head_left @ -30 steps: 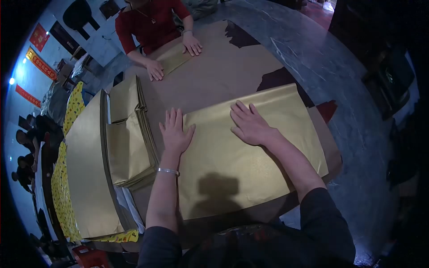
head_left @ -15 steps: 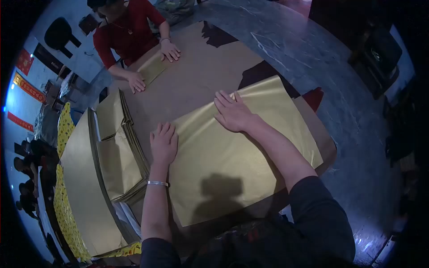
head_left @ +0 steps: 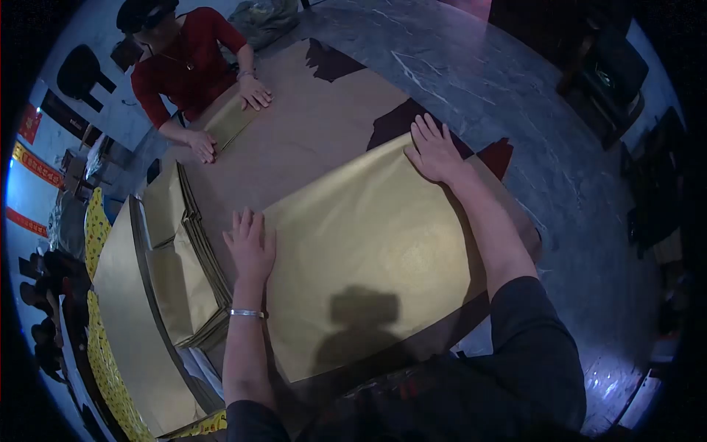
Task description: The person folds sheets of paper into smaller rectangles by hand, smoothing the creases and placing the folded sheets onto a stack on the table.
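A large gold sheet (head_left: 368, 236) lies on the brown-covered table (head_left: 294, 118) in front of me. Its far edge is rounded like a fold. At the sheet's far left corner, my left hand (head_left: 252, 249) rests with fingers apart, a silver bangle on the wrist. My right hand (head_left: 436, 151) lies flat on the far right corner, its fingers stretched out. Neither hand grasps anything. A shadow falls across the sheet's near part.
Folded gold sheets (head_left: 180, 276) are stacked at my left, beside a large gold board or sheet pile (head_left: 121, 295) and yellow patterned material (head_left: 107, 368). Across the table, a person in red (head_left: 188, 62) presses a folded gold piece (head_left: 234, 125). Dark torn patches (head_left: 401, 125) mark the table cover.
My right hand has slid right along the far edge to the corner, and the creases there look flatter. The left hand stays by the left corner. The view has shifted slightly.
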{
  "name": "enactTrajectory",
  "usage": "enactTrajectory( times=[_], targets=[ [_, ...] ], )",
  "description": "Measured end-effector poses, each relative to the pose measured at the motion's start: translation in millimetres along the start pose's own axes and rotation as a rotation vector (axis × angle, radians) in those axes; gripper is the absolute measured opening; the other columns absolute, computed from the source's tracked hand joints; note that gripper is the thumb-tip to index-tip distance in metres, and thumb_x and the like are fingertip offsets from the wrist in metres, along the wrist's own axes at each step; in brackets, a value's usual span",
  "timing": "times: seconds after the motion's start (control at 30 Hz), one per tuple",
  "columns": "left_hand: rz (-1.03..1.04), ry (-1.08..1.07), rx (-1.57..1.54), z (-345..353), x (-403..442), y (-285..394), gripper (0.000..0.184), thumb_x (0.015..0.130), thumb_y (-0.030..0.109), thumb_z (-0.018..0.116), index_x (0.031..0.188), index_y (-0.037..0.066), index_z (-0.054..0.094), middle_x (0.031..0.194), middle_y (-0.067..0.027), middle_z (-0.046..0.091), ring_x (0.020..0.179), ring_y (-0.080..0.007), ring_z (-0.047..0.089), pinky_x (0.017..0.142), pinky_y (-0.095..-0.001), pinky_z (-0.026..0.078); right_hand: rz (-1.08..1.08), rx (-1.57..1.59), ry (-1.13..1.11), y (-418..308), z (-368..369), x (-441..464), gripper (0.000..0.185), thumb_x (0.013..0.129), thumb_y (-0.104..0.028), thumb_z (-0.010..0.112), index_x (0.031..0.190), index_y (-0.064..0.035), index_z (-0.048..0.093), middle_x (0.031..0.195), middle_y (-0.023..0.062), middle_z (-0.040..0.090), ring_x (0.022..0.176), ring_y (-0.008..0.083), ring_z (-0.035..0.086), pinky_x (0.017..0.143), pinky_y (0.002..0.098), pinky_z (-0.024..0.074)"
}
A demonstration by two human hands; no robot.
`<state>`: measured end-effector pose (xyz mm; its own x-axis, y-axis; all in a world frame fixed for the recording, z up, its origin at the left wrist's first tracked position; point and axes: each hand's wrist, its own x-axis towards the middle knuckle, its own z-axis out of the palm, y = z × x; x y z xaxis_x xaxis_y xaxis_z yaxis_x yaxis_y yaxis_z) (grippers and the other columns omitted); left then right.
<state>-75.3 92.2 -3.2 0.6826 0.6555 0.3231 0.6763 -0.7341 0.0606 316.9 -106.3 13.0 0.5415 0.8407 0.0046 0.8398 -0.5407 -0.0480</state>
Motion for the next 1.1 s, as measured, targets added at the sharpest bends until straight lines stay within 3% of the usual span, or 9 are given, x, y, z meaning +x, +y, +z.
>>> enactTrajectory(
  times=[0.07,0.2,0.27,0.43,0.8,0.9,0.97,1.03,1.1],
  targets=[
    [0.156,-0.114,-0.157,-29.6,8.9,58.7,0.047,0.090,0.025,0.060,0.136,0.012,0.054,0.148,-0.0114,0.044,0.143,-0.0340,0.031,0.113,-0.0630,0.021,0.014,0.012,-0.042,-3.4,-3.6,-0.7,0.069,0.103,-0.045,0.030,0.153,0.0008,0.019,0.163,0.0150,0.010,0.151,0.0282,0.003,0.122,0.0501,0.0080],
    [0.547,-0.303,-0.387,-2.0,6.6,164.2,0.052,0.094,0.037,0.056,0.139,0.011,0.051,0.153,-0.0125,0.036,0.146,-0.0328,0.026,0.113,-0.0634,0.020,-0.025,0.008,0.029,4.1,5.5,2.6,0.071,0.102,-0.047,0.030,0.153,0.0007,0.019,0.162,0.0166,0.011,0.151,0.0303,0.003,0.122,0.0502,0.0061],
    [0.525,-0.286,-0.345,11.5,20.9,182.3,0.055,0.095,0.042,0.054,0.141,0.012,0.048,0.155,-0.0123,0.034,0.146,-0.0322,0.024,0.114,-0.0630,0.019,0.003,0.024,0.029,1.6,4.7,0.8,0.072,0.102,-0.049,0.030,0.153,0.0004,0.018,0.162,0.0166,0.010,0.151,0.0303,0.003,0.122,0.0499,0.0057],
    [0.380,-0.336,-0.186,16.0,52.8,139.5,0.068,0.095,0.053,0.047,0.150,0.013,0.036,0.160,-0.0110,0.024,0.149,-0.0308,0.018,0.116,-0.0598,0.017,0.011,-0.031,-0.009,-3.2,-4.1,0.5,0.072,0.102,-0.049,0.029,0.153,0.0006,0.018,0.162,0.0167,0.009,0.151,0.0303,0.002,0.122,0.0499,0.0058],
    [0.030,-0.249,-0.009,6.3,36.9,-0.2,0.074,0.094,0.057,0.045,0.150,0.010,0.034,0.158,-0.0128,0.027,0.147,-0.0349,0.022,0.115,-0.0621,0.019,0.004,-0.040,0.041,-0.9,4.3,3.6,0.072,0.102,-0.049,0.033,0.151,0.0028,0.024,0.162,0.0187,0.012,0.151,0.0330,0.003,0.120,0.0532,0.0077],
    [0.018,-0.277,0.003,5.5,37.0,1.1,0.075,0.094,0.059,0.043,0.150,0.010,0.034,0.159,-0.0122,0.026,0.148,-0.0334,0.021,0.114,-0.0621,0.020,-0.109,-0.045,-0.004,-34.3,0.1,-2.4,0.071,0.101,-0.046,0.036,0.151,0.0024,0.024,0.162,0.0185,0.011,0.151,0.0317,0.004,0.120,0.0531,0.0061],
    [0.013,-0.286,0.017,0.9,38.0,3.4,0.077,0.094,0.060,0.043,0.151,0.010,0.033,0.159,-0.0112,0.026,0.148,-0.0324,0.021,0.114,-0.0619,0.020,-0.337,0.070,-0.037,-88.0,-5.4,-14.7,0.071,0.100,-0.045,0.037,0.151,0.0027,0.025,0.162,0.0177,0.012,0.151,0.0298,0.003,0.120,0.0534,0.0065],
    [0.014,-0.288,0.019,3.6,37.5,1.8,0.076,0.094,0.059,0.044,0.151,0.010,0.033,0.159,-0.0111,0.026,0.148,-0.0325,0.021,0.114,-0.0618,0.021,-0.632,0.134,0.034,-143.4,20.2,-20.6,0.070,0.100,-0.045,0.037,0.150,0.0023,0.028,0.161,0.0176,0.016,0.150,0.0290,0.010,0.121,0.0501,0.0100],
    [0.014,-0.290,0.029,6.1,37.8,0.3,0.070,0.096,0.053,0.044,0.151,0.010,0.033,0.159,-0.0109,0.026,0.147,-0.0329,0.022,0.114,-0.0621,0.021,-0.929,0.203,-0.175,-197.4,14.7,-34.9,0.070,0.100,-0.046,0.038,0.148,0.0040,0.029,0.159,0.0192,0.020,0.150,0.0297,0.013,0.121,0.0503,0.0127]
  ],
)
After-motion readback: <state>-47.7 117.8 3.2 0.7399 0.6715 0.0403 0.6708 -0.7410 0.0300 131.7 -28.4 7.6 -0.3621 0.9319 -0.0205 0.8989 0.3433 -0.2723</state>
